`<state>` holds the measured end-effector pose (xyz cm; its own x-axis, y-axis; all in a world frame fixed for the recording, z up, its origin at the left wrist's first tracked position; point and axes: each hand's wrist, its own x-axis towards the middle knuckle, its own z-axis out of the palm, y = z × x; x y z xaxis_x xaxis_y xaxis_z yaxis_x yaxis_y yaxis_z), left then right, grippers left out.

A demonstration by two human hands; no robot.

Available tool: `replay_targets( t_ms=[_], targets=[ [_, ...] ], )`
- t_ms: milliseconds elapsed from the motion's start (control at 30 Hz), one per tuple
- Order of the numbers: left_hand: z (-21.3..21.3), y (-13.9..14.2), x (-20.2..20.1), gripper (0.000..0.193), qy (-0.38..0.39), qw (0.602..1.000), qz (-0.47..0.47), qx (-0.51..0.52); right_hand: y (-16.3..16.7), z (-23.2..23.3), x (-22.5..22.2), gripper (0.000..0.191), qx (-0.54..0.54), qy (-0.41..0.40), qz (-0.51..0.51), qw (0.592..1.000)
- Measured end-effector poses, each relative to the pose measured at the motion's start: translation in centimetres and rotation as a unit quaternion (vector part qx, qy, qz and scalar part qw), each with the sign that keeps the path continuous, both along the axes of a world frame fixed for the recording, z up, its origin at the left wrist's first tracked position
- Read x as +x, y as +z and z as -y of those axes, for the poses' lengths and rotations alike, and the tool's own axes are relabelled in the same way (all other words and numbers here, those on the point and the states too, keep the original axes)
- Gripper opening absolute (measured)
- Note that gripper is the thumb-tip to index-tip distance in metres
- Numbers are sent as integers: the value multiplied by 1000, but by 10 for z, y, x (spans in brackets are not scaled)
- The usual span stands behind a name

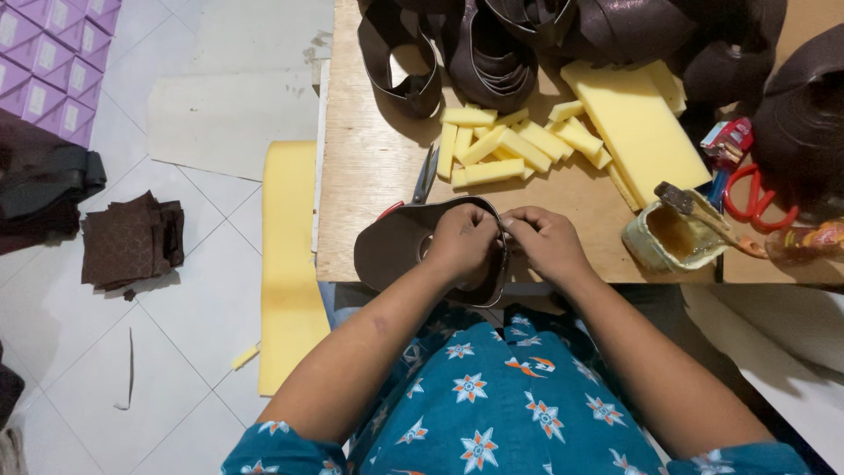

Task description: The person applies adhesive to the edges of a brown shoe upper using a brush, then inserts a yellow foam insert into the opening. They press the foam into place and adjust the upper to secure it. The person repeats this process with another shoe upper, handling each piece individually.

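A dark brown leather-like piece (396,251) with a curved strap edge lies at the near edge of the wooden table (360,176). My left hand (464,242) pinches its rim from the left. My right hand (547,242) pinches the same rim from the right, fingertips meeting my left hand's. Behind them lie several yellow foam strips (492,145) and a yellow foam slab (637,123). Grey scissors with red handles (422,180) rest just behind the brown piece.
A glue tin with a brush (673,233) stands to the right, with red-handled scissors (756,198) beyond. Dark brown straps and pieces (492,53) pile at the back. On the tiled floor lie a long yellow foam sheet (290,264), brown fabric squares (132,242) and purple boxes (57,62).
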<state>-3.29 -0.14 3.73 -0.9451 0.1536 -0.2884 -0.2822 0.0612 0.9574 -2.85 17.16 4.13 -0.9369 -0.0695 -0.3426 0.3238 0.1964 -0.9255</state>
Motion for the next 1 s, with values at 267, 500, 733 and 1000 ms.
replay_targets(
  t_ms=[267, 500, 733, 1000],
  targets=[
    [-1, -14, 5, 17, -37, 995, -91, -33, 11, -3, -8, 24, 275, 82, -153, 946],
    [10, -21, 2, 18, -54, 989, -88, -107, 12, 3, -11, 25, 364, 92, -197, 906],
    [14, -21, 1, 23, -48, 998, -48, -17, 24, 5, -7, 35, 273, 115, -104, 949],
    [7, -17, 2, 21, -31, 996, 43, 72, 35, 28, 8, 59, 431, 144, -154, 877]
  ],
)
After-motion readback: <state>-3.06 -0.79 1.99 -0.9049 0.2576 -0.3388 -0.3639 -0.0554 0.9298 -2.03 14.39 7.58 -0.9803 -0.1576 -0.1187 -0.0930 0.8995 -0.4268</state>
